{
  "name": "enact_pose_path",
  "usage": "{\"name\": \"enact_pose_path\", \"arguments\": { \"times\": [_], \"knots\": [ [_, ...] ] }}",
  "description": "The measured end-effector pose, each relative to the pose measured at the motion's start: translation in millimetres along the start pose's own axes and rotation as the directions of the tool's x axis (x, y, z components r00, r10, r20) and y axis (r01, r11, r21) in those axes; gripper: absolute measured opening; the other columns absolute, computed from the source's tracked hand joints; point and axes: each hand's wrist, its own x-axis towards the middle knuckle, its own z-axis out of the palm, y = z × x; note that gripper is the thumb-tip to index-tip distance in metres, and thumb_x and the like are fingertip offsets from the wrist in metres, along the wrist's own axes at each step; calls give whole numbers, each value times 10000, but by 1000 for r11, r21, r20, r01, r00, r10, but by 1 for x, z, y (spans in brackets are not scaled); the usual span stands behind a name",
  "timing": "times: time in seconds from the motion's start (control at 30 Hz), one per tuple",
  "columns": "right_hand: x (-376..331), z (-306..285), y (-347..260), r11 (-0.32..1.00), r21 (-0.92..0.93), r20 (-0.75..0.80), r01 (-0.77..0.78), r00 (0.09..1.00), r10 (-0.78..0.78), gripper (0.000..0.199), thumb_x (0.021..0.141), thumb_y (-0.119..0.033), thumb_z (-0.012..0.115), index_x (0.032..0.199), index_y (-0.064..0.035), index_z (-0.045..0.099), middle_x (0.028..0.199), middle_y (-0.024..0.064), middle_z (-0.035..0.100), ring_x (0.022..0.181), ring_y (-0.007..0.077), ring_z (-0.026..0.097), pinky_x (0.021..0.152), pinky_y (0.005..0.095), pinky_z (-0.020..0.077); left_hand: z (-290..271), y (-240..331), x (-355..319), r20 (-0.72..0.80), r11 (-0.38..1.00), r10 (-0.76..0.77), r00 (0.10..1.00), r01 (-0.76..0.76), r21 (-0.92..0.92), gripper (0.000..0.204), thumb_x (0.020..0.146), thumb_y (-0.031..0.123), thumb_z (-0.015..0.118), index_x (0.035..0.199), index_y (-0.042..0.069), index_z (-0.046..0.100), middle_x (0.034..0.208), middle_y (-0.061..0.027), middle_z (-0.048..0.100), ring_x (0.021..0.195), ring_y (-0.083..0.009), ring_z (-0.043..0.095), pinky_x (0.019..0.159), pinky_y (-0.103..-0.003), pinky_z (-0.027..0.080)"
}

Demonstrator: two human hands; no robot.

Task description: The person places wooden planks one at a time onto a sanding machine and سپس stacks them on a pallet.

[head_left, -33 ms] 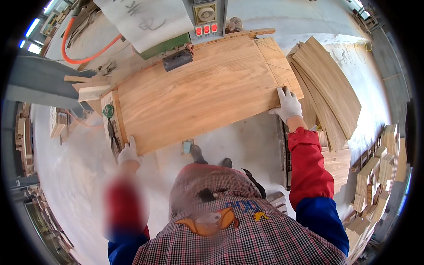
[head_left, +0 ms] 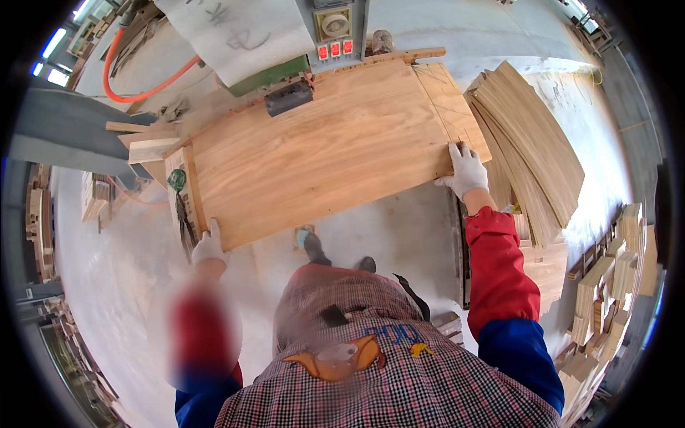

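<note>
A large light wooden panel [head_left: 321,153] lies flat on a work table in front of me. My left hand [head_left: 208,246], in a white glove, grips the panel's near left corner. My right hand [head_left: 465,170], also in a white glove, holds the near edge close to the right corner, fingers spread on top. A black block [head_left: 289,96] of the machine sits over the panel's far edge.
A grey machine with a control box with red buttons [head_left: 335,46] stands behind the panel. Thin wood sheets [head_left: 531,139] are stacked at the right. Small wood pieces [head_left: 606,285] are piled at far right. An orange hose [head_left: 135,89] curves at upper left.
</note>
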Motion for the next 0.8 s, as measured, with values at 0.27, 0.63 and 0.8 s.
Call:
{"name": "enact_pose_path", "arguments": {
  "times": [0.27,0.63,0.8],
  "knots": [
    [1,-2,-2,1000,-2,26,-17,1000,17,887,584,-357,828,1326,-138,396,1327,101,418,1198,308,437,894,403,482,0,-1,0,23,1000,-13,1000,14,-15,990,718,335,722,1462,128,103,1185,-149,494,998,-291,596,818,-389,508],
    [5,-10,-5,1000,-8,62,-30,998,30,920,532,-355,840,1310,-116,411,1302,108,449,1163,329,470,914,411,464,-1,-5,-3,-4,999,11,1000,-11,-50,993,702,327,729,1464,129,125,1216,-171,506,973,-323,607,802,-404,510],
    [4,-8,-5,999,-9,49,-34,998,35,920,537,-345,844,1313,-116,407,1314,122,438,1175,331,462,917,408,466,-10,0,-4,50,999,11,999,-9,-48,955,735,336,711,1462,128,128,1217,-167,486,1027,-312,582,837,-398,500]
  ]
}}
